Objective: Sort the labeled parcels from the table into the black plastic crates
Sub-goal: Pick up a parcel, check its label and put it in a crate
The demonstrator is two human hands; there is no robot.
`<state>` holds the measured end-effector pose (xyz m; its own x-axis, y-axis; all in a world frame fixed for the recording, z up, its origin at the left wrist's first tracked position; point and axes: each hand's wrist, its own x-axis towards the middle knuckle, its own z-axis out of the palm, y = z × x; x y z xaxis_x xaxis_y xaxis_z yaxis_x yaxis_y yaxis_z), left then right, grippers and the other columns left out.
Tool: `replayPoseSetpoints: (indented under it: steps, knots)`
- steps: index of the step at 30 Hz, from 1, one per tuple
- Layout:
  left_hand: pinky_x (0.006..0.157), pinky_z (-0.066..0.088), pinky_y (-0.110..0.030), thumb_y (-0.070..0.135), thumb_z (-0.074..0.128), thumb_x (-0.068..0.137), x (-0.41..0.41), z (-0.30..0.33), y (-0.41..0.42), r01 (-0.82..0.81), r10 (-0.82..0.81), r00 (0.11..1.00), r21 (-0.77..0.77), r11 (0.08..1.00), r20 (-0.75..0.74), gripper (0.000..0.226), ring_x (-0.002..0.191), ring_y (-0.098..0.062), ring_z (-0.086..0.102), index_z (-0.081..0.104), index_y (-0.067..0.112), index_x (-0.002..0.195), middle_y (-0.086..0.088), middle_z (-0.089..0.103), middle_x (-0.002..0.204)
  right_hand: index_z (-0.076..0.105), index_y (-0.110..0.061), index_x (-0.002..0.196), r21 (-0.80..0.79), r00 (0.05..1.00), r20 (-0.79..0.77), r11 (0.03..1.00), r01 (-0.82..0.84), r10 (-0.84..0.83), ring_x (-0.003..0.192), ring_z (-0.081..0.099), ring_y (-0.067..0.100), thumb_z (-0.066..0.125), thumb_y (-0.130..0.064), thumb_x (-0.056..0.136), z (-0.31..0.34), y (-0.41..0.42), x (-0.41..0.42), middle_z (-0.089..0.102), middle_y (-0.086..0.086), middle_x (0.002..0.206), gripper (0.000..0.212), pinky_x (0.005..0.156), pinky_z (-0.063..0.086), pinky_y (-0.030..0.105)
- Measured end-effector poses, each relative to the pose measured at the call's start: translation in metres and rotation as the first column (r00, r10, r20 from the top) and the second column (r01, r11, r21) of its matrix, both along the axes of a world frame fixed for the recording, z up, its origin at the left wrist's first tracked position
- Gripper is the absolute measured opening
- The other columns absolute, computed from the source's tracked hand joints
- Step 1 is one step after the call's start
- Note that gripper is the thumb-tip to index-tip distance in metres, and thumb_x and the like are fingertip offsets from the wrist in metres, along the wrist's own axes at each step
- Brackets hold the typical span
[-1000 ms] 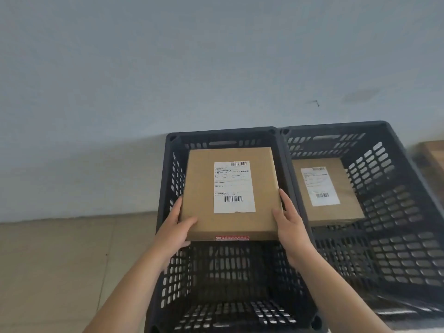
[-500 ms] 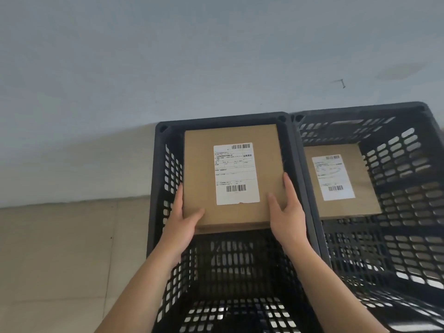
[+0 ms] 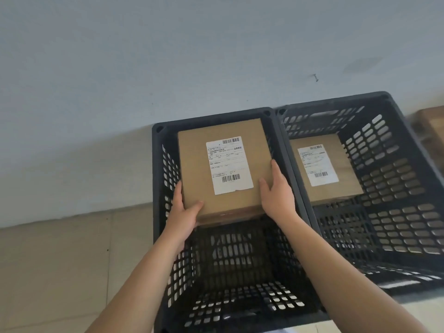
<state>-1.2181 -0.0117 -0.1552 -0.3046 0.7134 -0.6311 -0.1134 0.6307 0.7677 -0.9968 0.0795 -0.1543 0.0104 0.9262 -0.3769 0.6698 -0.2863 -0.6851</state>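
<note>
A flat brown cardboard parcel (image 3: 199,164) with a white barcode label is inside the far half of the left black crate (image 3: 157,179). My left hand (image 3: 183,215) grips its near left corner and my right hand (image 3: 276,191) holds its near right edge. A second labeled parcel (image 3: 346,176) lies flat on the bottom of the right black crate (image 3: 408,212), against its far wall. The near half of the left crate's floor shows dark mesh with nothing on it.
The two crates stand side by side on a beige tiled floor (image 3: 60,260) against a pale grey wall (image 3: 168,56). A brown wooden edge (image 3: 432,126) shows at the far right, beyond the right crate.
Both hands have carried the parcel forward and lower into the left crate, toward its far wall. The view has shifted slightly.
</note>
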Motion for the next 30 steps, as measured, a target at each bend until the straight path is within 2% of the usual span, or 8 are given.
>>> replayPoseSetpoints:
  steps: [3,7,11,13,16,21,26,30]
  knots:
    - [0.1,0.052,-0.046,0.02,0.065,0.101,-0.005,0.006,0.001,0.068,-0.068,0.998,0.009,0.998,-0.004,0.084,0.129,-0.019,0.052,0.012,0.05,0.16,0.012,0.045,0.151,0.013,-0.027,0.167,0.005,1.0,0.026,1.0,0.006,-0.006,0.14,0.051,0.029,0.049,-0.033,0.11,0.005,-0.001,-0.003,0.037,0.003,0.166,0.068,0.102,0.049,0.039]
    - [0.117,0.039,-0.054,0.023,0.064,0.102,-0.008,0.02,-0.006,0.11,-0.11,0.993,0.01,0.994,-0.03,0.087,0.141,-0.024,0.047,0.006,0.045,0.163,0.006,0.04,0.162,0.017,-0.025,0.166,0.027,0.997,0.081,1.0,-0.012,0.01,0.145,0.046,0.031,0.055,-0.026,0.106,0.028,-0.006,-0.005,0.038,0.003,0.166,0.07,0.108,0.047,0.046]
    - [0.123,0.029,-0.061,0.034,0.067,0.1,-0.007,0.038,-0.038,0.111,-0.11,0.994,0.068,0.991,-0.03,0.087,0.154,-0.028,0.03,0.006,0.048,0.162,0.001,0.023,0.171,0.023,-0.033,0.164,0.117,0.996,-0.014,0.989,0.089,-0.088,0.113,0.062,0.014,0.056,-0.023,0.104,0.057,-0.051,-0.005,0.044,-0.001,0.162,0.069,0.069,0.044,0.022]
    - [0.123,0.029,-0.059,0.035,0.068,0.099,-0.006,0.044,-0.066,0.109,-0.108,0.994,0.113,0.988,-0.014,0.084,0.154,-0.027,0.03,0.012,0.049,0.16,0.001,0.024,0.17,0.031,-0.035,0.161,0.121,0.984,-0.132,0.984,0.132,-0.116,0.101,0.059,0.002,0.059,-0.025,0.105,0.068,-0.09,-0.002,0.048,-0.006,0.157,0.064,0.073,0.044,0.018]
    - [0.117,0.04,-0.05,0.028,0.066,0.101,-0.003,0.044,-0.11,0.103,-0.114,0.992,0.18,0.978,0.047,0.07,0.14,-0.022,0.046,0.027,0.047,0.156,0.001,0.04,0.16,0.042,-0.036,0.154,0.041,0.938,-0.258,0.967,0.251,-0.233,0.131,0.054,0.015,0.061,-0.028,0.105,0.074,-0.158,0.006,0.051,-0.007,0.153,0.053,0.101,0.048,0.031]
    - [0.095,0.053,-0.03,0.024,0.061,0.103,0.027,0.044,-0.156,0.203,-0.233,0.963,0.203,0.958,0.135,0.038,0.115,-0.009,0.06,0.048,0.048,0.13,0.008,0.057,0.136,0.045,-0.041,0.147,-0.067,0.898,-0.321,0.953,0.296,-0.301,0.114,0.059,0.004,0.062,-0.029,0.104,0.086,-0.264,0.026,0.056,-0.014,0.136,0.048,0.083,0.046,0.014]
    - [0.074,0.057,-0.015,0.027,0.062,0.103,0.07,0.064,-0.17,0.359,-0.406,0.904,0.276,0.892,0.137,0.028,0.113,-0.006,0.064,0.058,0.051,0.118,0.02,0.063,0.125,0.058,-0.032,0.14,-0.037,0.852,-0.374,0.924,0.38,-0.366,0.118,0.064,0.008,0.062,-0.025,0.104,0.107,-0.313,0.062,0.067,-0.008,0.13,0.037,0.103,0.053,0.036]
    - [0.081,0.056,-0.019,0.028,0.061,0.104,0.12,0.08,-0.172,0.454,-0.491,0.867,0.28,0.846,0.079,0.021,0.114,-0.008,0.065,0.062,0.045,0.116,0.016,0.066,0.122,0.067,-0.031,0.126,0.056,0.829,-0.411,0.897,0.438,-0.379,0.105,0.068,-0.002,0.062,-0.019,0.104,0.116,-0.322,0.098,0.072,-0.01,0.12,0.026,0.081,0.054,0.014]
